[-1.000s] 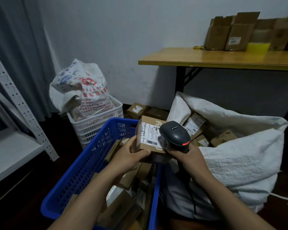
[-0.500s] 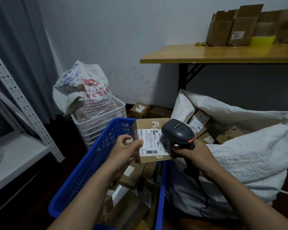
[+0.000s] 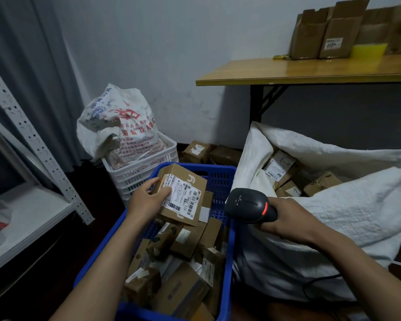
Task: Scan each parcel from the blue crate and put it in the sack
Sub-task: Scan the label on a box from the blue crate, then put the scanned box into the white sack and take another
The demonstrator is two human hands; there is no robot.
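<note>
The left hand (image 3: 146, 201) grips the parcel (image 3: 185, 193) above the blue crate (image 3: 97, 256). The right hand (image 3: 287, 218), closed around the scanner (image 3: 248, 205), has pulled away from the parcel, toward the sack (image 3: 345, 218) beside it. The scan seems done, so the sack is probably next.

Wall (image 3: 171, 54): pale and plain, scuffed low down, far beyond the left hand (image 3: 146, 202) and the right hand (image 3: 287, 218).
Curtain (image 3: 33, 66): grey, hanging in folds, up and to the left of the left hand.
Table (image 3: 310, 75): yellowish wooden top on black legs (image 3: 256, 103), against the wall, above and beyond the right hand.
Shelving (image 3: 33, 140): white perforated metal upright with a white shelf board (image 3: 33, 216), well to the left of the left hand.
Floor (image 3: 88, 242): dark, just left of the left forearm.
Light: dim; a shadow lies on the wall under the table.
</note>
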